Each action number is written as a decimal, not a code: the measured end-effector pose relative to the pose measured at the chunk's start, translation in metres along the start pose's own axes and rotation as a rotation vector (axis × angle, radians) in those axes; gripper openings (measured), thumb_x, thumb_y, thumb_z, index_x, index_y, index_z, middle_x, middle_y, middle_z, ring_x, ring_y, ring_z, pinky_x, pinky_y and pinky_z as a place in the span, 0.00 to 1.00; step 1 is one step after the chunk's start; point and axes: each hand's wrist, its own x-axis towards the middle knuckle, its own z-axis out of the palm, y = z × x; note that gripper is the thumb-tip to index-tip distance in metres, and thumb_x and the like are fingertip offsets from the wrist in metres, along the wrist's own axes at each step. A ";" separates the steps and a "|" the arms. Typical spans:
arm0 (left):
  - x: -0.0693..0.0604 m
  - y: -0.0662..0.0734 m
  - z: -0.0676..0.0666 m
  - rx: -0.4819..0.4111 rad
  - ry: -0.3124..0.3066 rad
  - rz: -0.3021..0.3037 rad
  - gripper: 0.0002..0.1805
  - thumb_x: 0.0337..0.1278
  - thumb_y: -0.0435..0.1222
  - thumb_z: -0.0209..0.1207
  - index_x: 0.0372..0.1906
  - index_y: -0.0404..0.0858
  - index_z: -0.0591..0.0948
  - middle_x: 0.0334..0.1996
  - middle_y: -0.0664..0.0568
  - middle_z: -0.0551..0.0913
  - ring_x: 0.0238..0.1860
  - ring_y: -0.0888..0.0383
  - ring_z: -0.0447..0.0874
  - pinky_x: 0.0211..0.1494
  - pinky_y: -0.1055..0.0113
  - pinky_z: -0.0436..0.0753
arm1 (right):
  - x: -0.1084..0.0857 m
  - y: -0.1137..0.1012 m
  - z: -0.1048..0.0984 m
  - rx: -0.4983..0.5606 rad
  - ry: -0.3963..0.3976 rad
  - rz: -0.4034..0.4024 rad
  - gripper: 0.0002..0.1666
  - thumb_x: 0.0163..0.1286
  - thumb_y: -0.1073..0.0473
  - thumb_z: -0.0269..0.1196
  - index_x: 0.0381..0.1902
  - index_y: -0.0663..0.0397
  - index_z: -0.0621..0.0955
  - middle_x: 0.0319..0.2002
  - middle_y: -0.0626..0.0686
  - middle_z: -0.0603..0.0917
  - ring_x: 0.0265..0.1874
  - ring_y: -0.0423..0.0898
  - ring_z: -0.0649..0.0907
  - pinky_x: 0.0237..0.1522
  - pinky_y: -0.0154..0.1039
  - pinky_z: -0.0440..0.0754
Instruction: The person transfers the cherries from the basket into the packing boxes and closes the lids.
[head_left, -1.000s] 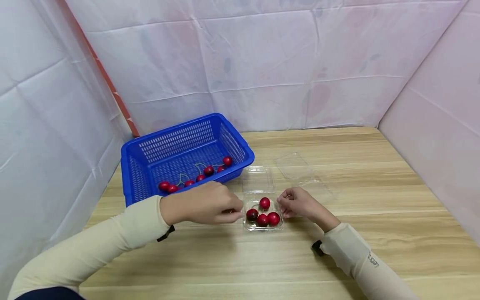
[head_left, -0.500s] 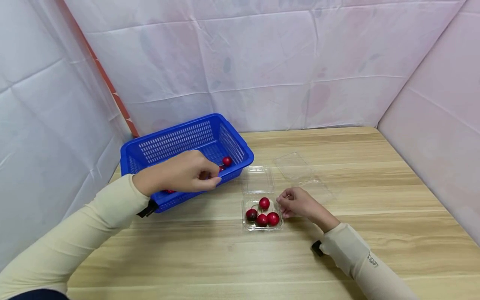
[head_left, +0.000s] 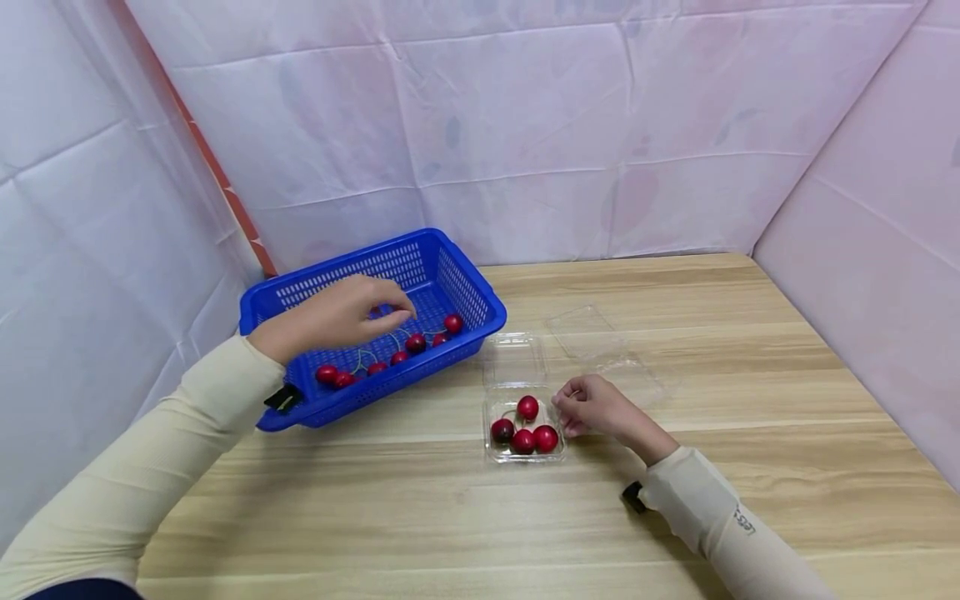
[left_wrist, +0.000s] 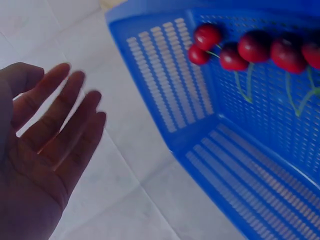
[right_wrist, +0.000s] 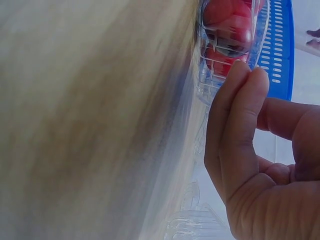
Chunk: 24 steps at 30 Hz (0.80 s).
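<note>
Above the blue basket (head_left: 405,377) my left hand (head_left: 341,315) hovers with loosely spread fingers; the left wrist view shows nothing in that hand (left_wrist: 50,135). Several red cherries (head_left: 416,342) with green stems lie along the basket's near side, apart from the fingers. On the table, a hinged clear plastic box (head_left: 525,459) stands with its lid (head_left: 516,358) folded back. Several cherries (head_left: 527,407) sit inside it. My right hand (head_left: 603,410) pinches the box's right rim between thumb and fingers, seen closely in the right wrist view (right_wrist: 245,145).
Behind my right hand, more clear plastic packaging (head_left: 585,330) lies on the wooden table (head_left: 750,367); its outline is faint. A pale cloth (head_left: 525,125) hangs behind the table, and others rise at both sides.
My left hand has moved from beside the box, leftward and away from me, to over the basket, and its fingers have loosened. The right hand and the box have stayed put.
</note>
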 end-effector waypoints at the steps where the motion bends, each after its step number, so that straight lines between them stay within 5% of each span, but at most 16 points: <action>1: -0.001 -0.004 0.001 0.008 -0.009 -0.030 0.11 0.67 0.38 0.55 0.46 0.42 0.85 0.42 0.53 0.85 0.43 0.56 0.82 0.49 0.57 0.81 | 0.000 0.000 0.000 0.001 0.003 0.004 0.13 0.72 0.64 0.55 0.41 0.75 0.74 0.23 0.55 0.80 0.19 0.41 0.80 0.26 0.36 0.84; 11: -0.006 -0.036 0.010 0.011 -0.086 -0.223 0.15 0.67 0.38 0.54 0.53 0.38 0.82 0.51 0.45 0.83 0.54 0.46 0.79 0.59 0.48 0.75 | -0.002 -0.001 -0.001 -0.011 -0.002 0.009 0.13 0.72 0.64 0.54 0.41 0.75 0.74 0.23 0.55 0.80 0.19 0.41 0.80 0.26 0.36 0.84; 24: -0.001 -0.070 0.037 0.008 -0.224 -0.282 0.15 0.65 0.37 0.56 0.51 0.34 0.83 0.46 0.44 0.85 0.48 0.48 0.83 0.54 0.51 0.80 | -0.003 0.001 -0.003 -0.005 -0.003 0.009 0.13 0.72 0.64 0.54 0.42 0.75 0.74 0.24 0.55 0.80 0.19 0.41 0.80 0.26 0.34 0.83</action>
